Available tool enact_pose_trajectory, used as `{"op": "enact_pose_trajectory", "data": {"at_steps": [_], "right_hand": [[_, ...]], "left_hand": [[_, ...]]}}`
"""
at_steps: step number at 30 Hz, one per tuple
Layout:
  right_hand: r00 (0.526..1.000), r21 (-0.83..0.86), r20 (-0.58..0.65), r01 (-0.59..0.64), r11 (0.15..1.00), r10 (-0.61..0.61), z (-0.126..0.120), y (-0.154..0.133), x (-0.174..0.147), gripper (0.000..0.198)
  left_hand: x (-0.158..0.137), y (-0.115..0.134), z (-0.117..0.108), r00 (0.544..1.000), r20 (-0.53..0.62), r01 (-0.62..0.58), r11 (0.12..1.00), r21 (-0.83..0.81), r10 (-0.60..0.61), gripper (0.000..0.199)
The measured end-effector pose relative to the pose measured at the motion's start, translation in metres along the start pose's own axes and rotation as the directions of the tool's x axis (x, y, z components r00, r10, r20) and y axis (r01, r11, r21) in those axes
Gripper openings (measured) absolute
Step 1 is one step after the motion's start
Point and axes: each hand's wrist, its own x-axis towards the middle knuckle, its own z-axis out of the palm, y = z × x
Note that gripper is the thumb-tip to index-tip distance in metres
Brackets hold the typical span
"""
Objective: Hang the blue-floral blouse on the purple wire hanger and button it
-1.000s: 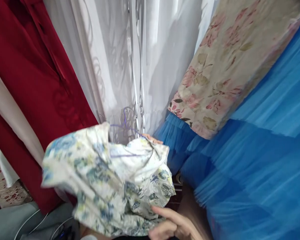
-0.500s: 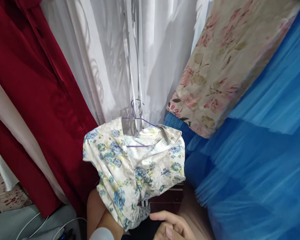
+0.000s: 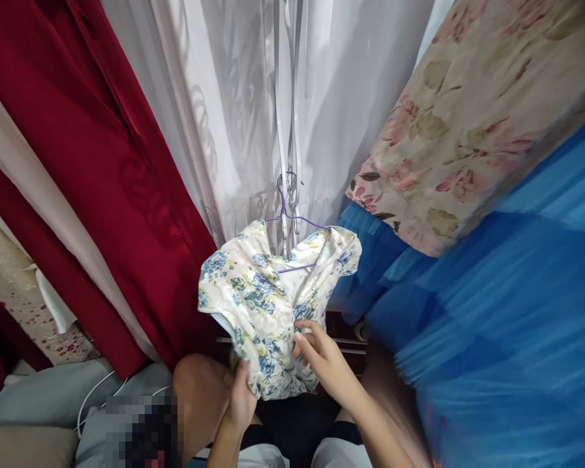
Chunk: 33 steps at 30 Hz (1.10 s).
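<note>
A white short-sleeved blouse [image 3: 260,292] with blue flowers hangs from a thin purple hanger [image 3: 283,208]. Its neckline faces up and the front falls in folds toward my lap. My left hand [image 3: 241,400] grips the blouse's lower left side, thumb in front and the other fingers hidden behind the cloth. At the middle of the front, just below the V of the neck, my right hand [image 3: 319,357] pinches the front edge between thumb and forefinger. The hanger's hook is up against white straps [image 3: 286,117].
White curtain-like cloth [image 3: 224,97] hangs behind. Long red fabric [image 3: 127,162] hangs on the left, with beige floral cloth [image 3: 433,149] and blue tulle [image 3: 507,325] on the right. Grey cushions [image 3: 43,393] and a white cable [image 3: 85,403] lie at lower left.
My right hand has come up from below onto the blouse's front. My left hand, hidden before, now shows at its side. The view has shifted, and the blouse's lower part is drawn together.
</note>
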Motion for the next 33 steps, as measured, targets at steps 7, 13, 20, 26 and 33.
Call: {"op": "enact_pose_trajectory", "data": {"at_steps": [7,13,20,26,33], "right_hand": [[0.976,-0.316,-0.199,0.016,0.949,-0.083,0.009,-0.014,0.048,0.027],[0.973,-0.353,-0.210,0.020,0.935,-0.099,0.006,-0.014,0.050,0.020],[0.997,0.023,-0.077,0.033,0.999,-0.031,0.002,-0.006,0.033,0.031],[1.000,0.157,0.000,0.023,0.987,-0.024,0.003,-0.014,0.012,0.032],[1.000,0.196,-0.022,0.016,0.980,-0.012,0.007,-0.035,0.015,0.036]], "left_hand": [[0.008,-0.017,0.006,0.996,-0.023,-0.085,0.972,0.218,0.092,0.069],[0.013,-0.014,-0.007,0.998,0.057,-0.053,0.968,0.246,0.040,0.060],[0.019,-0.014,-0.016,0.934,-0.136,-0.249,0.875,0.416,0.330,0.060],[0.012,0.001,0.022,0.694,0.180,-0.567,0.375,0.734,0.698,0.035],[0.023,0.004,0.065,0.773,0.378,-0.592,0.363,0.719,0.510,0.008]]}}
